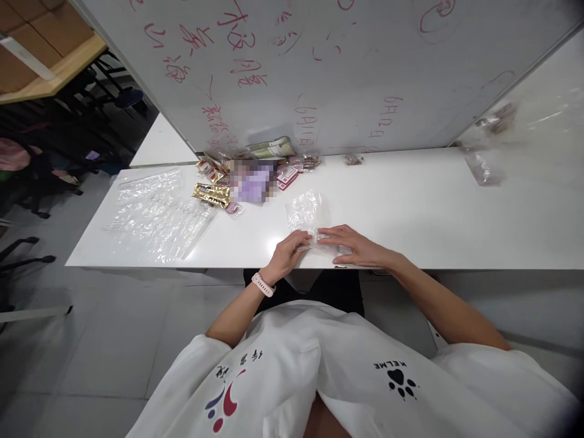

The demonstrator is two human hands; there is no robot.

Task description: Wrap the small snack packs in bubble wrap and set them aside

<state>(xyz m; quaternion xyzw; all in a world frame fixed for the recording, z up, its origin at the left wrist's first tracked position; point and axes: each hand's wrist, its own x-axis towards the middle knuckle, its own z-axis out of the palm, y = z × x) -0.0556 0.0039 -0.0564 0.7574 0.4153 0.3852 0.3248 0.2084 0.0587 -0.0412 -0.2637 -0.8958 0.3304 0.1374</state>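
A crinkled clear plastic bag lies on the white table in front of me, close to the front edge. My left hand has its bent fingers closed on the bag's near left edge. On the other side, my right hand is open, fingers spread and stretched out flat over the bag's near right part. The fingertips of both hands are close together. What lies under the right palm is hidden.
A whiteboard with red writing rises behind the white table. Flat clear bags are spread at the left. Gold packets and other small packages are heaped at the back, and more packets sit far right.
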